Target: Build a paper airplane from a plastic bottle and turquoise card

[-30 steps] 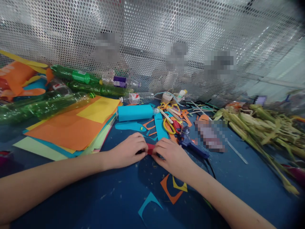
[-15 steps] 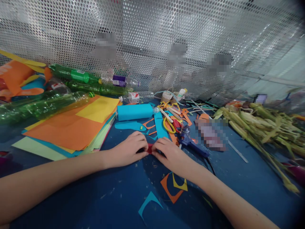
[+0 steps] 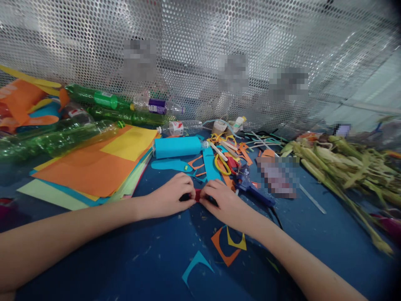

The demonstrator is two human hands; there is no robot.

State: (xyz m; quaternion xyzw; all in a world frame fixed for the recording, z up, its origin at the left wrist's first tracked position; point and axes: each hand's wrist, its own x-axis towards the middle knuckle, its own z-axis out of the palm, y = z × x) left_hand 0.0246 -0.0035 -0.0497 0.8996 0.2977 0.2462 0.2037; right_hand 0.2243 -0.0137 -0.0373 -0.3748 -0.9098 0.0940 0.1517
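Note:
Between my two hands is a small red piece, which looks like folded paper or card; most of it is hidden by my fingers. My left hand pinches its left end. Its right end is pinched by my right hand. Just beyond them lie a flat blue paper cutout and a bottle wrapped in blue paper. A dark blue glue gun rests to the right of my right hand. Closer to me are orange and blue paper offcuts.
Stacked coloured paper lies at the left, with green plastic bottles behind it. Yellow-handled scissors sit among paper scraps. Corn husks spread along the right. A perforated metal screen stands at the back.
Both hands stay in place on the red piece. The fingers have shifted slightly, with gaps showing under the thumbs and a bit more of the red piece's left side covered or turned.

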